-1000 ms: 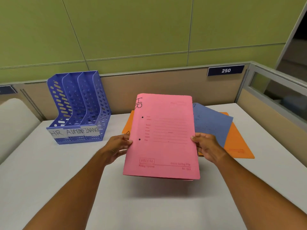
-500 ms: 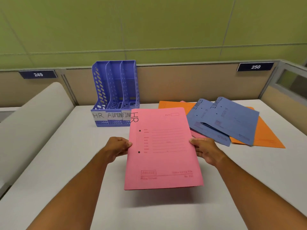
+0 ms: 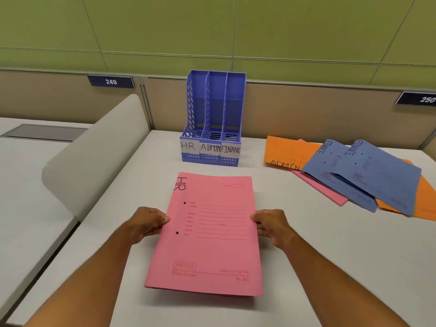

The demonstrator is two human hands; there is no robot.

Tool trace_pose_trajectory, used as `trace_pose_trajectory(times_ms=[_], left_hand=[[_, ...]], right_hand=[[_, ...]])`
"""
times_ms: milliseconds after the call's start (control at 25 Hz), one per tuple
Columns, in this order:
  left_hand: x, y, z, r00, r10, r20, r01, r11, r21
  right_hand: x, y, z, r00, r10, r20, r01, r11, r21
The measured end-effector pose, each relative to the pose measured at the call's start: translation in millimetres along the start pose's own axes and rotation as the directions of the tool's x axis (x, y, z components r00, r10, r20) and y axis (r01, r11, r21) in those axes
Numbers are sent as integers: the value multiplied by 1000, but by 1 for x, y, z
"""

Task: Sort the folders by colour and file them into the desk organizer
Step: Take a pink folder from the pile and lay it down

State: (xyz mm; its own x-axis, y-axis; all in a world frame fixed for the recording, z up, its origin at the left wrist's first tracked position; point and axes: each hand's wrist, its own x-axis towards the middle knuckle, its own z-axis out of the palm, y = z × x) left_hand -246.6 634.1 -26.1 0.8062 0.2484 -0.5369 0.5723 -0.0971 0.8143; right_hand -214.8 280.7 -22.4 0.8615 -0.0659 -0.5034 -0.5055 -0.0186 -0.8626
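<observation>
Hands [image 3: 147,224] [image 3: 271,224] grip pink "HR" folder [image 3: 210,232].

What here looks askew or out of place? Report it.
The folder pile on the right of the desk is fanned out crookedly, colours mixed: orange, pink and blue overlap at angles. The desk organizer stands square, slots empty. The pink folder held by both hands looks undamaged.

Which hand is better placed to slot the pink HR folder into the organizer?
Left, marginally: the left hand grips the pink folder on the side nearer the organizer's leftmost HR slot.
</observation>
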Motion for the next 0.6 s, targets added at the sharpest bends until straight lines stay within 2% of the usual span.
trace_pose_trajectory(times_ms=[320,520,600], left_hand=[[-12,-41,-59,986,-73,-150,77,997,19],[-12,-47,-73,965,-77,-251,94,994,54],[-13,-45,-75,962,-98,-255,105,994,15]], right_hand=[[-8,13,76,998,51,-33,-57,974,-219],[-12,17,102,997,62,-54,-74,961,-265],[-14,18,107,996,67,-55,-79,963,-258]])
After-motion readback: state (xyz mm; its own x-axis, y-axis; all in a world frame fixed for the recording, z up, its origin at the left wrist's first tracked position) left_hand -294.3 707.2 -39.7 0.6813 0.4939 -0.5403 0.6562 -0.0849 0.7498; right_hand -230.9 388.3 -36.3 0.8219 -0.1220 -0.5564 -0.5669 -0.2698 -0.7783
